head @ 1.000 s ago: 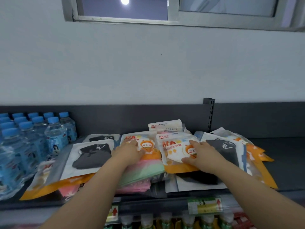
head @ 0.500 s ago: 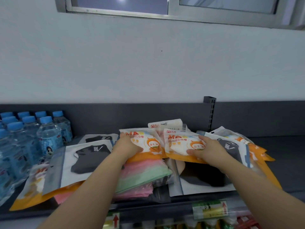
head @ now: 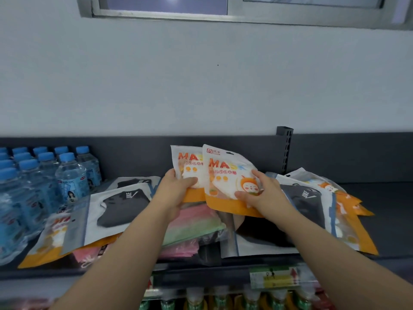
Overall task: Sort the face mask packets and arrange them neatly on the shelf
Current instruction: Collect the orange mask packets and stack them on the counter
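My left hand [head: 176, 191] grips a white-and-orange mask packet [head: 186, 166] by its lower edge, tilted upright above the pile. Beside it, my right hand [head: 263, 193] grips a second white-and-orange packet [head: 225, 175], which overlaps the first. Under them on the dark shelf [head: 388, 211] lie a pink and green packet [head: 194, 224], black-mask packets on the left [head: 120, 209] and right [head: 304, 198], and more orange-edged packets at the far right [head: 344, 206] and far left [head: 53, 238].
Blue-capped water bottles [head: 67, 175] stand in rows at the shelf's left end. A slotted upright post [head: 285, 148] rises behind the pile. Price tags [head: 274, 278] hang on the shelf's front edge, with bottles on the shelf below.
Both hands have lifted their orange-edged packets off the pile and tipped them upright, bringing them closer together so the right one overlaps the left.
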